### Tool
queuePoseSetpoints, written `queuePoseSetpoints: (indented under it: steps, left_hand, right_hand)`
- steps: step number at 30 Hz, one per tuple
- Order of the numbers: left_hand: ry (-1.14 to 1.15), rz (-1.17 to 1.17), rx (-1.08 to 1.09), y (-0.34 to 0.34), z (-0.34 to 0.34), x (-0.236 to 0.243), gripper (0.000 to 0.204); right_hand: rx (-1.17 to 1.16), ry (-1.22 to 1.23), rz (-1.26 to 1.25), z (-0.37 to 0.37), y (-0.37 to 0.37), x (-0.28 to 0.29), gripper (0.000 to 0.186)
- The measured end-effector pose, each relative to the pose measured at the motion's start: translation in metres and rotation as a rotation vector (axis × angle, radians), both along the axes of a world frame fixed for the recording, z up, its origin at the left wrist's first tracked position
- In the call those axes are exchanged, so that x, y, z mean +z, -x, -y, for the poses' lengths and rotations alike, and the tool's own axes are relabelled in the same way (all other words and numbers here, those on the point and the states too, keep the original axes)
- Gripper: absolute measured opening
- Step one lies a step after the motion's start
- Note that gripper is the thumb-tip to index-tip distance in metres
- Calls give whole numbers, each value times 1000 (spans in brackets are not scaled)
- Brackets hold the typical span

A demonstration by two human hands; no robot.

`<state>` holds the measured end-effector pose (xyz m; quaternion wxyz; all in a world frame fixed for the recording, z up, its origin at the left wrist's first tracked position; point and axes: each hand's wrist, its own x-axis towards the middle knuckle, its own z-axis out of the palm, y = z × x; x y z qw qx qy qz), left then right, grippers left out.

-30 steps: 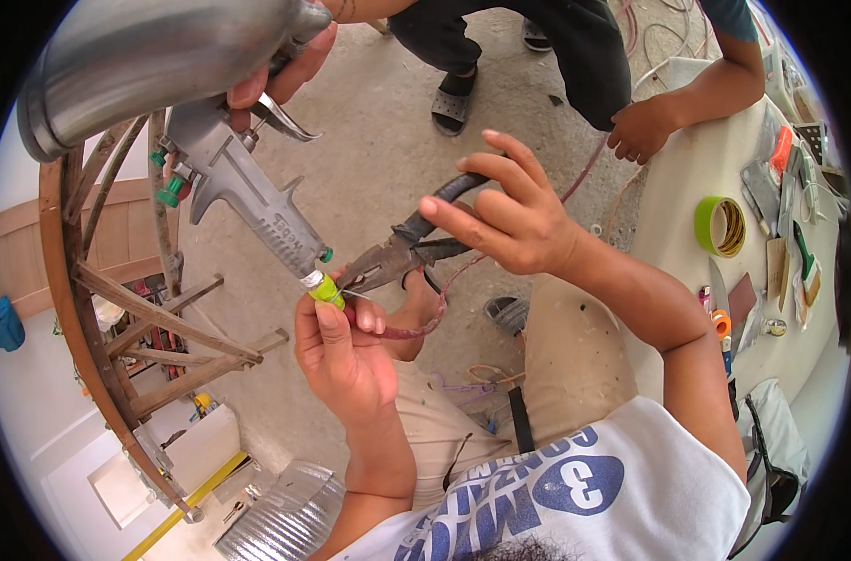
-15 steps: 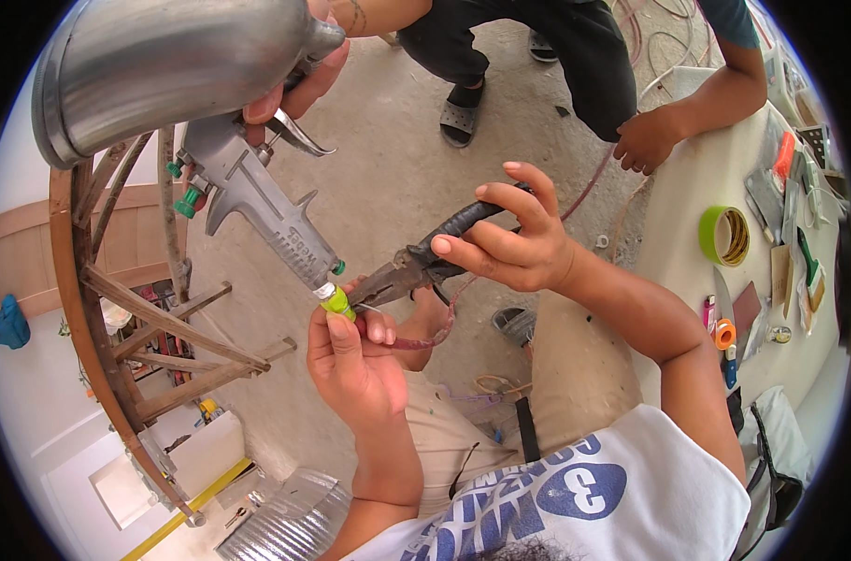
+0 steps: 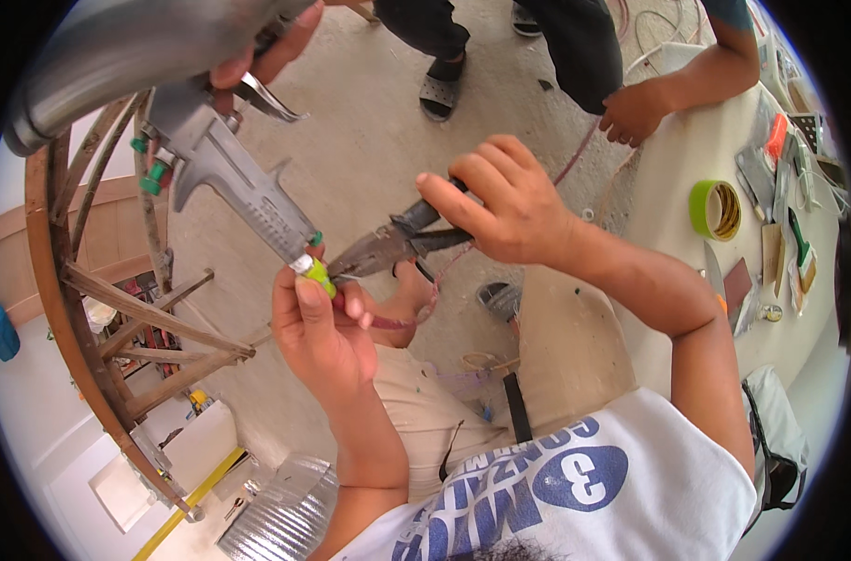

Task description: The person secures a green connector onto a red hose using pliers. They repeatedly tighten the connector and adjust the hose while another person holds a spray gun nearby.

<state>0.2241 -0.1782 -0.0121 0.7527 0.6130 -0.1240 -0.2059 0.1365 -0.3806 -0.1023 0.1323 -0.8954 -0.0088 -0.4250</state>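
Observation:
My left hand (image 3: pixel 322 355) pinches the lime-green fitting (image 3: pixel 318 276) on a reddish hose (image 3: pixel 395 323), at the handle end of a metal spray gun (image 3: pixel 240 185). Another person's hand (image 3: pixel 276 51) grips the gun near its large silver cup (image 3: pixel 135 51) at upper left. My right hand (image 3: pixel 505 206) is closed round the black handles of pliers (image 3: pixel 377 251), whose jaws are at the fitting beside a thin pale strip. Whether the jaws grip the strip is hard to make out.
A person in dark trousers (image 3: pixel 584 47) leans on a pale worktop (image 3: pixel 668 187) bearing green tape (image 3: pixel 713 208), knives, scrapers (image 3: pixel 757 182) and a brush. A curved wooden frame (image 3: pixel 42 224) stands left. Hoses lie on the concrete floor (image 3: pixel 369 140); foil insulation (image 3: pixel 276 514) is at lower left.
The gun, fitting and my hands dipped rightward, then shifted left and up. My right hand's fingers have curled more tightly around the pliers' handles.

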Motion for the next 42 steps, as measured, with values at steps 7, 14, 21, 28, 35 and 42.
queuePoseSetpoints:
  steps: [7,14,21,28,35,42]
  left_hand:
    - [-10,184,151,-9,5,-13,42]
    - [20,213,109,-18,3,-16,43]
    - [39,220,74,-27,-6,-19,41]
    - [83,211,23,-35,-9,-21,35]
    - [64,180,63,-32,-6,-18,39]
    - [38,127,29,-38,-14,-23,47]
  right_hand:
    - [98,-112,-130,-9,2,16,38]
    - [200,-328,-365,-21,12,35,45]
    - [316,-413,-720,-9,15,75,40]
    - [556,-711,-1152,14,-7,107,31]
    - [982,-1580,-1674,34,-27,81,32]
    - [732,-1026,-1331,21,-13,82,43]
